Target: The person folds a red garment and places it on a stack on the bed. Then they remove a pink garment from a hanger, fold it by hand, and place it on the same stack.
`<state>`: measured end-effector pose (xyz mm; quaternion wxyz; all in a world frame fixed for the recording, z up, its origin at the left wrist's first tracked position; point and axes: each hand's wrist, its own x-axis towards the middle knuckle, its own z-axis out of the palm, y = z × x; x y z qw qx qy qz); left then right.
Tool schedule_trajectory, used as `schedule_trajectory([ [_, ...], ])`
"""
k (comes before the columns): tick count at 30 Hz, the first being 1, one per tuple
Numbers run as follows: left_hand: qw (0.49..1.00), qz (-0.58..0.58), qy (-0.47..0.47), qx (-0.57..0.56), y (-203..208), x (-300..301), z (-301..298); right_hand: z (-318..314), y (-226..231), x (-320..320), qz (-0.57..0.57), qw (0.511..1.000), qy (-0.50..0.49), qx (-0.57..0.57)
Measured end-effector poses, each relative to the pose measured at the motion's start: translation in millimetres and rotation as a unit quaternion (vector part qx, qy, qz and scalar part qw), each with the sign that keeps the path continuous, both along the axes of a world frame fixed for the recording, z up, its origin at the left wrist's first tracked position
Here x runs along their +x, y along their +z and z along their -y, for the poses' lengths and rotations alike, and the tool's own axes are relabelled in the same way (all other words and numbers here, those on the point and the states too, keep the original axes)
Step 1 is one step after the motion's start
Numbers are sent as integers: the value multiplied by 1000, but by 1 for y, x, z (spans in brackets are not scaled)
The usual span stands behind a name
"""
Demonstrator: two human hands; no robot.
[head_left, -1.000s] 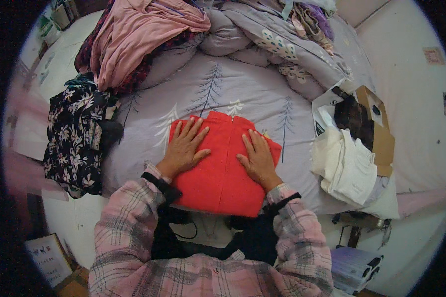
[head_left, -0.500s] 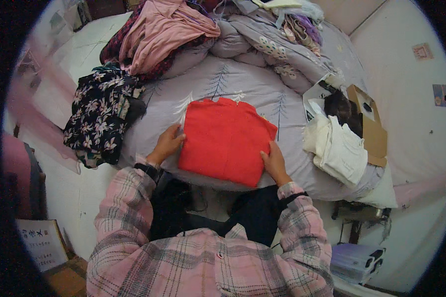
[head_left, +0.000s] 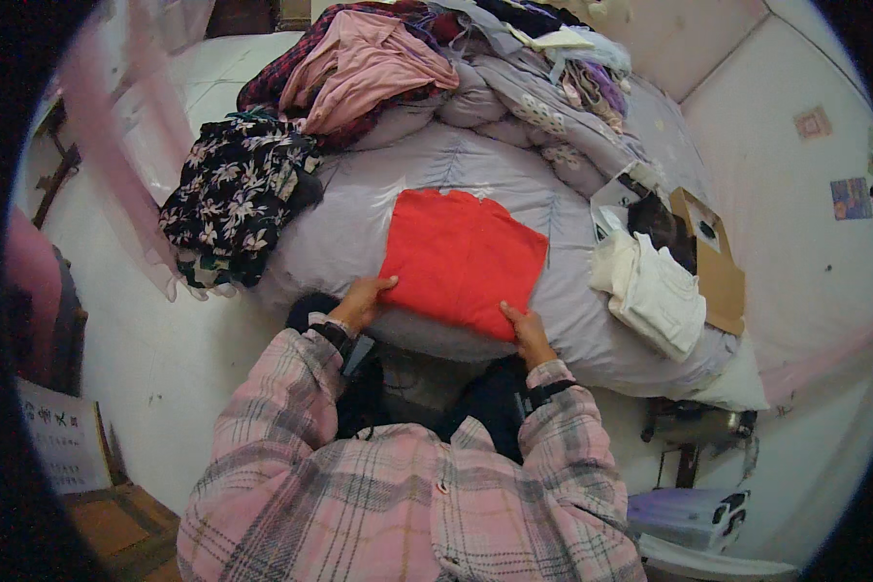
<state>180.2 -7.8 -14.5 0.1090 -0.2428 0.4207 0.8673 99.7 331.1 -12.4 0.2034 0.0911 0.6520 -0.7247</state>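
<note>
A folded red garment (head_left: 464, 257) lies at the near edge of the bed (head_left: 359, 209), its exact kind not clear from the folds. My left hand (head_left: 363, 303) grips its near left corner, thumb on top and fingers under the cloth. At the near right corner my right hand (head_left: 528, 332) pinches it the same way, the fingers partly hidden beneath. To the left lies a stack of folded dark floral clothes (head_left: 238, 199). Folded white clothes (head_left: 655, 296) lie to the right.
Behind the red garment are a pink garment (head_left: 373, 68) and a rumpled grey quilt (head_left: 500, 92). An open cardboard box (head_left: 718, 281) stands beside the white clothes. Below the bed's right side sits a clear purple-lidded storage box (head_left: 684, 514). Pink netting (head_left: 155, 97) hangs at left.
Both hands have slid from the garment's sides to its near corners and now grip them. My view has shifted, so the surroundings sit differently in the picture.
</note>
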Motion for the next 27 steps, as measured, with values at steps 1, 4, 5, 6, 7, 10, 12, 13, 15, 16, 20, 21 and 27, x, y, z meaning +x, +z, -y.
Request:
schedule_trajectory([
  [1,999,-27,10,18,4,1,1,-1,8,-2,5,1000,-2,0],
  [4,998,-49,25,-21,10,4,2,-6,26,-1,11,1000,8,-7],
  [5,999,-23,19,-28,8,6,3,-7,30,2,0,1000,15,-11],
  [6,999,-9,9,-32,5,8,3,-10,32,4,-13,999,24,-16],
  [7,999,-20,-6,-30,0,10,4,-10,31,8,-10,1000,22,8],
  [10,1000,-6,-18,-21,-18,22,3,-13,23,21,4,999,29,46],
  [12,999,-31,-40,3,-25,25,4,-16,15,26,28,998,32,42],
  [13,999,-15,-51,6,-26,26,4,-20,12,27,17,999,46,7],
  [15,998,-26,-51,32,-23,28,5,-26,9,27,4,998,55,-41],
  [16,997,-30,-55,44,-20,29,5,-30,9,26,10,998,57,-36],
  [20,993,-44,-82,74,-6,38,4,-48,14,24,41,994,97,-33],
  [21,991,-60,-87,78,-6,41,4,-53,15,26,45,992,111,-41],
  [27,992,-72,-93,53,-25,55,11,-72,4,40,84,987,139,-11],
])
